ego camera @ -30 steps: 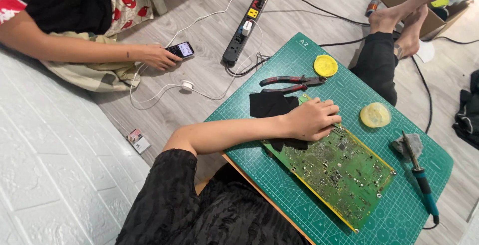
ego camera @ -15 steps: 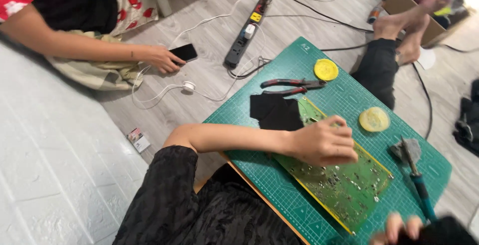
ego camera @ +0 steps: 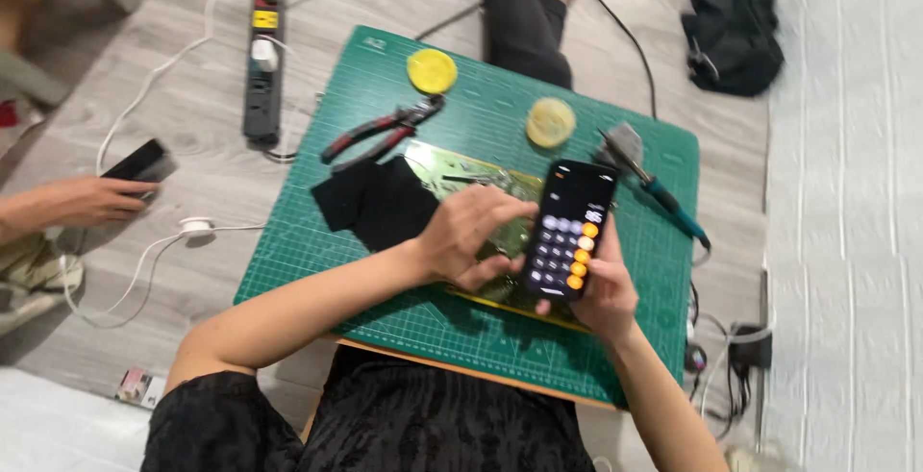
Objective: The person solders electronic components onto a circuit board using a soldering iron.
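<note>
In the head view, my right hand (ego camera: 604, 291) sits just right of centre frame with its grip wrapped around a black smartphone (ego camera: 569, 229), fingers along its right edge and lower end, the lit screen with round grey and orange keys facing up at me. My left hand (ego camera: 469, 234) comes in from the lower left, fingers loosely curled and grasping nothing, its fingertips at the phone's left edge and lower screen. The phone is held above the green circuit board (ego camera: 461, 176), which lies on the green cutting mat (ego camera: 385, 78) covering the surface. Its long axis runs from lower left to upper right of the frame, only slightly off vertical, top end pointing toward the upper right. I judge it light, rigid and smooth, with a glass face that would slip from a slack grip and crack if dropped on the tools below; the long side edges are the place to take hold, leaving the screen free. Around it: a black cloth (ego camera: 377, 201) left of the left hand, red-handled pliers (ego camera: 383, 130) above that, a yellow disc (ego camera: 432, 70) near the mat's top edge, a pale round sponge (ego camera: 550, 122), and a soldering iron (ego camera: 654, 188) with a teal handle to the right. At the far left of the frame, another person's hand (ego camera: 87, 200) holds a dark phone (ego camera: 140, 160) on the floor, near a black power strip (ego camera: 262, 54).
</note>
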